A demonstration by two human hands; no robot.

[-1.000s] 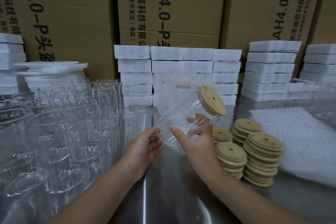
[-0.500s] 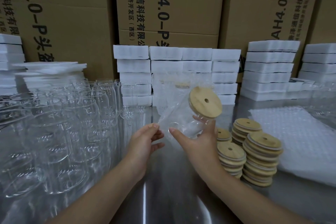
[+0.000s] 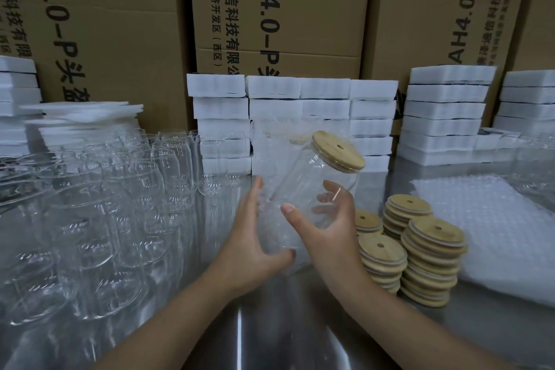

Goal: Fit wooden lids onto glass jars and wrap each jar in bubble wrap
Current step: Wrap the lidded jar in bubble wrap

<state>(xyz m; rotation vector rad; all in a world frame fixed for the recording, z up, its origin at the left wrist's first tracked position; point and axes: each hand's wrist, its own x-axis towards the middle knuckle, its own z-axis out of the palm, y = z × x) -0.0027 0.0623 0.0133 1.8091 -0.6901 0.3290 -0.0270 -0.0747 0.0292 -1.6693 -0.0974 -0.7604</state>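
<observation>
Glass jar (image 3: 300,183): clear, empty, tilted, mouth up-right, held above table. Wooden lid (image 3: 338,152): round, pale, small hole near centre, seated on jar mouth. Right hand (image 3: 327,228) grips jar body; left hand (image 3: 249,240) lies flat against lower side, thumb under base. Bubble wrap (image 3: 270,219) lies around jar's lower part. Spare lids (image 3: 432,258): four stacks just right. Bubble wrap sheets (image 3: 495,234): far right. Unlidded jars (image 3: 120,204): upright, crowded at left.
</observation>
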